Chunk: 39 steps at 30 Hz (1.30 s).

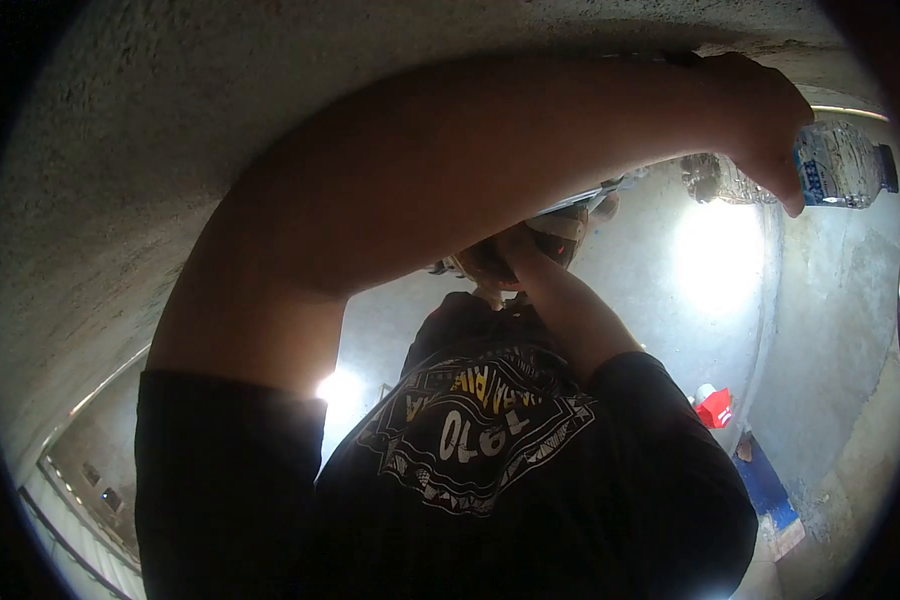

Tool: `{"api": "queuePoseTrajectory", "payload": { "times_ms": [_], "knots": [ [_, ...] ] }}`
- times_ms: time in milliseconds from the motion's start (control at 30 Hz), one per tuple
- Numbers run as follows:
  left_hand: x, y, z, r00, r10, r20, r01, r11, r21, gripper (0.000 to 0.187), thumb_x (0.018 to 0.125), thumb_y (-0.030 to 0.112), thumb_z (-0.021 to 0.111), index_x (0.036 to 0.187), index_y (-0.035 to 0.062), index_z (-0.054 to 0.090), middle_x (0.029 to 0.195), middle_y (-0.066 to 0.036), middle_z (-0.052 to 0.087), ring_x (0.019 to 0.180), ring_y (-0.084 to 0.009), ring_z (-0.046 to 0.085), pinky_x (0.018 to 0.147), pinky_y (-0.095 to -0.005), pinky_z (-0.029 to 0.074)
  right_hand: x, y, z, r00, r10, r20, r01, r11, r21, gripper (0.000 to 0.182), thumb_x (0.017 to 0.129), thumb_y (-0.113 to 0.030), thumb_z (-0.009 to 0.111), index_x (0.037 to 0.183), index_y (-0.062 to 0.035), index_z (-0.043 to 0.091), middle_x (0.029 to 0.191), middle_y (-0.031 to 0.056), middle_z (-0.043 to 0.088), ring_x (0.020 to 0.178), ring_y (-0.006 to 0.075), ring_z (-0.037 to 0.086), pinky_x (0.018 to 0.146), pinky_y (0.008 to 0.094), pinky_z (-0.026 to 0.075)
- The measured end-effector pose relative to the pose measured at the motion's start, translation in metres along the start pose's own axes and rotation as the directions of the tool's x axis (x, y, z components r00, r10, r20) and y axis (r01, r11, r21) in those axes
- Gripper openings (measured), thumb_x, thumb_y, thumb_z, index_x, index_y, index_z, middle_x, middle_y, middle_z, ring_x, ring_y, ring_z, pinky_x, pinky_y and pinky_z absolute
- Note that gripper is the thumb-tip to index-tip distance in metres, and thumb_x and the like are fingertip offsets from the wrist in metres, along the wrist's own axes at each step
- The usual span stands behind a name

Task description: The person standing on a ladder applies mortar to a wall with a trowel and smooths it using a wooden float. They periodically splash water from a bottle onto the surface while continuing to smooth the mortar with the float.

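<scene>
My left arm stretches across the view from the lower left to the upper right. There my left hand (pixel 760 115) is closed round a clear plastic bottle (pixel 850 165) with a blue label and a dark cap. Ribbed clear plastic also shows on the wrist side of the hand. Lower down, my right hand (pixel 515 245) reaches up to a rounded brown object (pixel 560 232) with a pale band, whose kind I cannot make out. My left forearm hides part of that object, and the fingers of my right hand are too dark to read.
A rough grey wall (pixel 120 150) curves close along the top and left. On the right, a red object (pixel 715 408) lies by a small white one, with a blue panel (pixel 765 480) below. Bright glare covers part of the pale surface (pixel 650 270).
</scene>
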<state>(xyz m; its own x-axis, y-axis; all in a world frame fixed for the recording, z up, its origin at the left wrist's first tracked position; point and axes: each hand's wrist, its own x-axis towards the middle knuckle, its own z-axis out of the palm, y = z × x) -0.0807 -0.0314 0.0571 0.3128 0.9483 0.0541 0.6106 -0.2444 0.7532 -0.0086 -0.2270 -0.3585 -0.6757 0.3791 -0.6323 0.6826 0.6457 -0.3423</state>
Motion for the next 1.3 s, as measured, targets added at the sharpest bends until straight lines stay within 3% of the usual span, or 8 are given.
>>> {"api": "queuePoseTrajectory", "payload": {
  "times_ms": [300,533,633,800,933,1100,1133,1300],
  "knots": [
    [0.001,0.001,-0.003,1.000,0.024,0.021,-0.024,1.000,0.018,0.065,0.065,0.056,0.077,0.111,0.0116,0.069,0.098,-0.009,0.072,0.092,-0.0258,0.069,0.079,-0.0388,0.054,-0.020,-0.008,-0.007,0.968,-0.050,-0.248,0.092,0.983,0.161,0.041,0.091,-0.022,0.053,0.128,-0.0066,0.059,0.134,0.0174,0.053,0.124,0.0311,0.051,0.103,0.0408,0.043],
    [0.002,0.000,-0.001,0.999,0.041,0.005,-0.041,0.999,0.008,0.063,0.065,0.057,0.077,0.108,0.0118,0.070,0.097,-0.009,0.072,0.092,-0.0265,0.069,0.079,-0.0395,0.053,-0.145,-0.025,-0.115,0.979,-0.137,0.154,0.156,0.981,-0.119,0.026,0.082,-0.020,0.065,0.103,-0.0062,0.073,0.099,0.0157,0.071,0.099,0.0348,0.066,0.089,0.0438,0.052],
    [0.000,0.000,-0.004,0.998,0.062,-0.001,-0.062,0.998,0.020,0.064,0.065,0.056,0.078,0.109,0.0109,0.069,0.098,-0.010,0.072,0.094,-0.0266,0.069,0.080,-0.0394,0.053,-0.187,0.003,-0.121,0.950,-0.241,-0.197,0.285,0.929,0.237,0.032,0.082,-0.027,0.068,0.107,-0.0069,0.073,0.089,0.0185,0.071,0.089,0.0310,0.070,0.082,0.0433,0.054],
    [0.000,-0.001,0.004,0.996,0.038,-0.085,-0.039,0.999,-0.018,0.064,0.063,0.052,0.079,0.110,0.0097,0.069,0.102,-0.012,0.071,0.096,-0.0267,0.068,0.084,-0.0384,0.052,-0.255,0.038,-0.160,0.995,0.082,-0.062,0.057,0.062,0.996,0.034,0.092,-0.015,0.060,0.122,0.0007,0.060,0.113,0.0146,0.066,0.108,0.0270,0.063,0.097,0.0413,0.048],
    [0.005,-0.005,0.004,0.993,0.080,-0.091,-0.089,0.992,-0.093,0.065,0.059,0.047,0.082,0.111,0.0084,0.068,0.104,-0.012,0.071,0.096,-0.0269,0.068,0.086,-0.0377,0.052,-0.274,0.056,-0.160,0.950,0.047,-0.309,0.250,-0.708,0.661,0.053,0.093,-0.006,0.051,0.144,-0.0039,0.036,0.142,0.0148,0.047,0.132,0.0311,0.044,0.112,0.0482,0.034],
    [0.006,-0.017,0.007,0.992,0.115,-0.044,-0.120,0.985,-0.126,0.066,0.057,0.040,0.086,0.111,0.0065,0.067,0.103,-0.013,0.071,0.096,-0.0257,0.068,0.086,-0.0366,0.052,-0.289,0.074,-0.173,0.835,0.235,-0.497,0.488,-0.734,0.472,0.056,0.090,-0.016,0.060,0.142,-0.0103,0.039,0.139,0.0145,0.049,0.129,0.0353,0.046,0.105,0.0519,0.041],
    [0.003,-0.020,0.011,0.990,0.139,-0.009,-0.137,0.966,-0.218,0.064,0.058,0.036,0.086,0.111,0.0054,0.067,0.102,-0.013,0.071,0.095,-0.0246,0.068,0.085,-0.0358,0.052,-0.292,0.077,-0.178,0.786,0.371,-0.495,0.596,-0.238,0.767,0.057,0.090,-0.018,0.061,0.142,-0.0110,0.039,0.138,0.0139,0.049,0.128,0.0353,0.047,0.103,0.0528,0.042],
    [-0.012,0.000,0.016,0.950,0.121,0.289,-0.001,0.923,-0.385,0.064,0.062,0.026,0.086,0.115,0.0011,0.062,0.102,-0.014,0.069,0.092,-0.0229,0.066,0.086,-0.0346,0.051,-0.291,0.117,-0.191,0.671,0.380,-0.637,0.728,-0.502,0.467,0.058,0.090,-0.022,0.062,0.142,-0.0107,0.038,0.138,0.0126,0.048,0.129,0.0345,0.045,0.109,0.0529,0.036]
  ]
}}
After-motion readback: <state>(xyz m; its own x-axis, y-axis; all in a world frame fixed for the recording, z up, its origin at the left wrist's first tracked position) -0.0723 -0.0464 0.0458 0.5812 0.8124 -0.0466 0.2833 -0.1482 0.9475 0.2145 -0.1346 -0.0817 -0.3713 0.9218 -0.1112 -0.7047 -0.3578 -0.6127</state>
